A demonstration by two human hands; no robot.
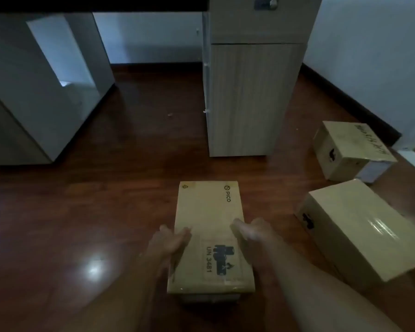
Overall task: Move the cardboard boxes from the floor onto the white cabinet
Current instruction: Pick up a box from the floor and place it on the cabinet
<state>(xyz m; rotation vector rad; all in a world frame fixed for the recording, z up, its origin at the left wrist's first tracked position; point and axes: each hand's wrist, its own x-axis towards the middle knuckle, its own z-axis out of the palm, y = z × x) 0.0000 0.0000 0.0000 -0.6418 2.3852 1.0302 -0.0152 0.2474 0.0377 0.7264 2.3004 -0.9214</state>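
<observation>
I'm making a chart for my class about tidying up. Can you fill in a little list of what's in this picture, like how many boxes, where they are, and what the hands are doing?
boxes in view: three, all cardboard
middle box: PICO box, printed UN 3481, low over the floor
left hand: pressed on that box's left side
right hand: pressed on its right side
other boxes: taped box and far box, both on the right
white cabinet: upper left, nothing visible on it yet
wooden cabinet: straight ahead
lifted yet: cannot tell

Dim room: glossy dark wood floor (pixel 134 144), pale wall (pixel 374 44) at two o'clock, wood-grain cabinet (pixel 249 97) at twelve.
</observation>
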